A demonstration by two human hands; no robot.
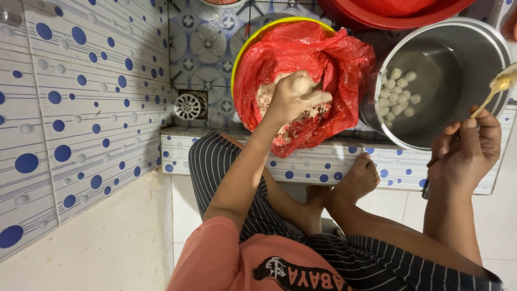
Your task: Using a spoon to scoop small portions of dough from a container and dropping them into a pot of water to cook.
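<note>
Paste (pixel 293 116) beside pot (pixel 447 32), basin (pixel 398 16)

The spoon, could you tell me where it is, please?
Head view, far right: the right hand holds the spoon over the steel pot.

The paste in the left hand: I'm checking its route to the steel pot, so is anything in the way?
Nothing visible blocks it. The left hand squeezes paste over the red bag; only the bag's edge and the steel pot rim lie between.
</note>
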